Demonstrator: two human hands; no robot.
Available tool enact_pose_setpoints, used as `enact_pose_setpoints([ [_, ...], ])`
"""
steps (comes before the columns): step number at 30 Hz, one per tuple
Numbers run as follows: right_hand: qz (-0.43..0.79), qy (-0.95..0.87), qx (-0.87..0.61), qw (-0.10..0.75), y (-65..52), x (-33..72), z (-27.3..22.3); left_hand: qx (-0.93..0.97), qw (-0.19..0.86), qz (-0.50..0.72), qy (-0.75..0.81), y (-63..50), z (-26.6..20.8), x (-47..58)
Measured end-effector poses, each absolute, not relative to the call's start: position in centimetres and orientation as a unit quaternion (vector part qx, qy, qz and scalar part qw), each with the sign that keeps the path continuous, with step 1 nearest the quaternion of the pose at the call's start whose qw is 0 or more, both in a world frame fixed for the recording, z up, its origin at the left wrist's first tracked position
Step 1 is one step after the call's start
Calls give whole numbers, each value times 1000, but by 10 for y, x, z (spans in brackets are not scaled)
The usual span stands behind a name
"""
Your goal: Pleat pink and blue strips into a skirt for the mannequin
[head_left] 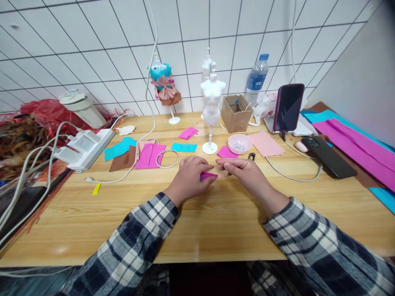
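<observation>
My left hand (pixel 189 176) is closed on a small folded piece of magenta crepe paper (pixel 209 176), whose edge shows between thumb and fingers. Just to its right, my right hand (pixel 245 174) is pinched, thumb against fingertips; whatever it may hold is too small to tell. A white mannequin (pixel 212 96) on a round stand is upright beyond both hands. Close past the right hand are a magenta paper square (pixel 227 152), a pink bowl (pixel 246 142) of small shiny bits and a black-handled tool (pixel 251 156), mostly hidden.
Turquoise (pixel 120 149), brown (pixel 123 159) and magenta paper pieces (pixel 150 156) lie at left near a looped cable (pixel 167 158). Behind are a dressed mannequin (pixel 165 84), a cardboard box (pixel 236 117) and a bottle (pixel 258 76). A standing phone (pixel 289 107) and a dark phone (pixel 328 157) are at right.
</observation>
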State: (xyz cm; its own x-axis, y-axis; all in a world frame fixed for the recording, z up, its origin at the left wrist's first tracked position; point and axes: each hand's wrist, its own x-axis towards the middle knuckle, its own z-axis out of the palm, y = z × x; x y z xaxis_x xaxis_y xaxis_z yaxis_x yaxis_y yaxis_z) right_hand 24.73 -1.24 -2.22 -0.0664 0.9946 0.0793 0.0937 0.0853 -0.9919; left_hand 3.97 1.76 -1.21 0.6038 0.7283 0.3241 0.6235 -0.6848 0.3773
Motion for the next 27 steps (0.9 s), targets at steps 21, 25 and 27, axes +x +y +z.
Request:
enact_pose_setpoints([
  [21, 116, -807, -368, 446, -36, 241, -8, 678, 627, 144, 356, 12, 13, 19],
  [25, 51, -831, -321, 451, -35, 238, -13, 592, 701, 107, 383, 13, 15, 16],
  [27, 44, -831, -313, 458, -35, 237, -15, 553, 731, 109, 385, 13, 15, 16],
])
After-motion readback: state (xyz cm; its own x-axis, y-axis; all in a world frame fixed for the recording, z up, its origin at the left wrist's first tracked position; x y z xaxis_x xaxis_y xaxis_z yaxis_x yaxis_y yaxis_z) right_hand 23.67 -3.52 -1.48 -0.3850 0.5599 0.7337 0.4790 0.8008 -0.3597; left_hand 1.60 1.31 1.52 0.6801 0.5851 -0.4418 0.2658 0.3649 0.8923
